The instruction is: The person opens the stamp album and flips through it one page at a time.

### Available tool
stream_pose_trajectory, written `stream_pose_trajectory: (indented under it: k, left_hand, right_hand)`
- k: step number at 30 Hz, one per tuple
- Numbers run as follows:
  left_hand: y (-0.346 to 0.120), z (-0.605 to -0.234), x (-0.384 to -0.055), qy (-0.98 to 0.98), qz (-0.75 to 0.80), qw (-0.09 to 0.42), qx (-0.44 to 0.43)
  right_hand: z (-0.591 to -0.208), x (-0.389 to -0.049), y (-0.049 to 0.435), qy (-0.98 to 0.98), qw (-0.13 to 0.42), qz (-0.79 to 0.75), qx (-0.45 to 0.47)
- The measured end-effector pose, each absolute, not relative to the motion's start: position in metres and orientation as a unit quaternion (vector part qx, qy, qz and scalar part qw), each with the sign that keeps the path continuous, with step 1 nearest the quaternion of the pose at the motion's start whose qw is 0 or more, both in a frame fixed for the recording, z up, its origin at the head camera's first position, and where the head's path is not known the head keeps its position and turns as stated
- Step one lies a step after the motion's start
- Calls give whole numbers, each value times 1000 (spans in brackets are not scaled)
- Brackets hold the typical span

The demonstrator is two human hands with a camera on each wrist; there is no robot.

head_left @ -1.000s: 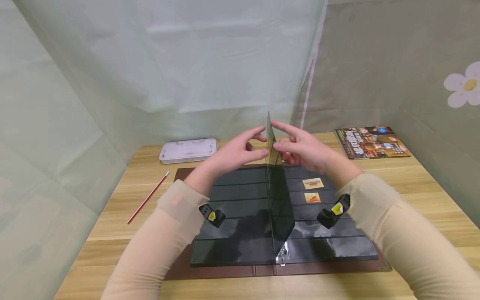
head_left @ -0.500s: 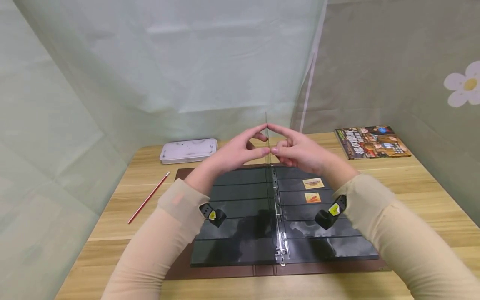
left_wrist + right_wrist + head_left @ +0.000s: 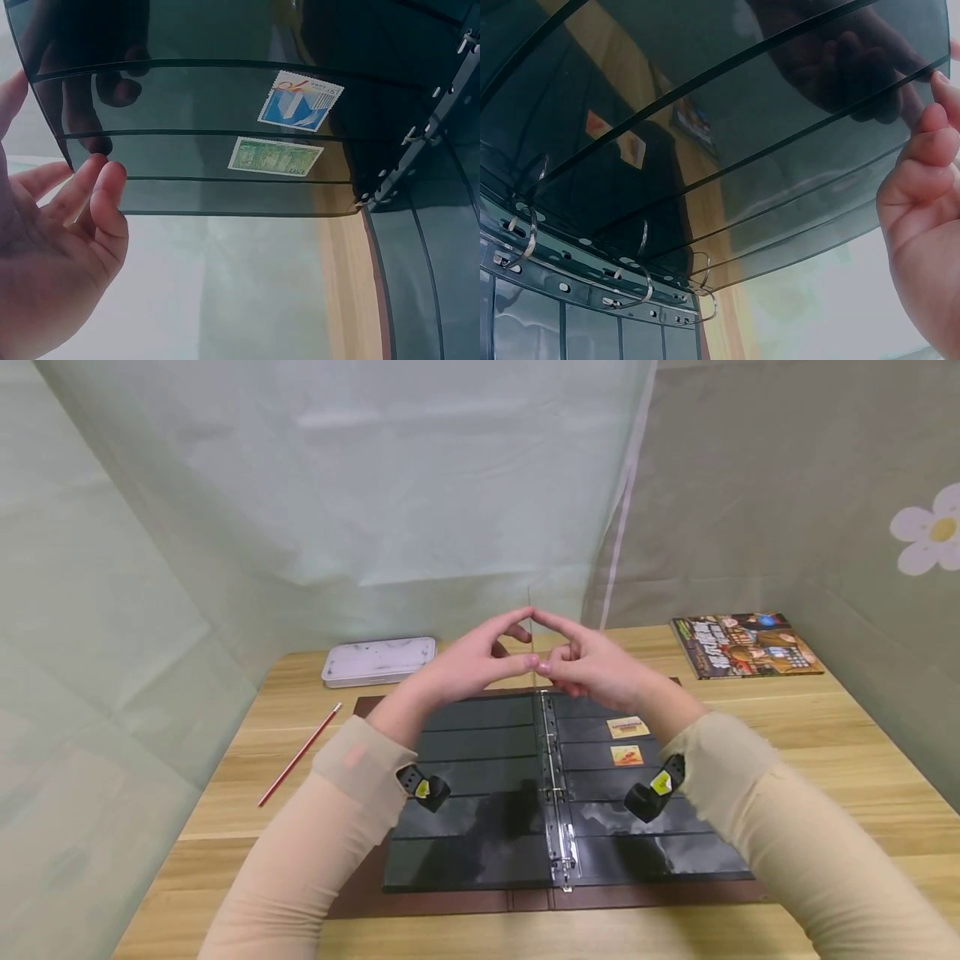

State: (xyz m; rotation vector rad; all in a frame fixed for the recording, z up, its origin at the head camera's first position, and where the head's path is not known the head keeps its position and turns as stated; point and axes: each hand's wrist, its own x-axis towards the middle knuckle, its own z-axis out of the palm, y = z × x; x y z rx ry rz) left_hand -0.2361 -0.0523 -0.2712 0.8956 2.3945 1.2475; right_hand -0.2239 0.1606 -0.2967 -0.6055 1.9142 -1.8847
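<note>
A stamp album lies spread on the table, one dark clear page standing edge-on above its metal rings. From the left side, my left hand touches the page's outer edge with index finger and thumb extended. Opposite it, my right hand touches from the right, index extended and other fingers bent. Their index tips meet at the edge, the thumb tips lower down. Through the page the left wrist view shows a blue stamp and a green stamp. Two small stamps sit in the right-hand leaf.
Left of the album lies a red pencil. A white tin case rests at the back left of the wooden table. At the back right lies a colourful comic book. Pale cloth walls close in behind.
The standing page has swung slightly leftward, from showing its right face to edge-on. My right hand has shifted left with it, so the fingertips now meet; my left hand has hardly moved.
</note>
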Motion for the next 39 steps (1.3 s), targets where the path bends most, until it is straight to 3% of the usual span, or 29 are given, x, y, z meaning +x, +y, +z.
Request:
stream_pose_trajectory:
  k: [15, 39]
  left_hand:
    - [-59, -271, -236, 844, 413, 136, 314]
    - [-71, -275, -237, 847, 413, 126, 311]
  right_hand:
    - [-317, -229, 174, 791, 156, -549, -219]
    - [-371, -235, 225, 845, 142, -485, -178]
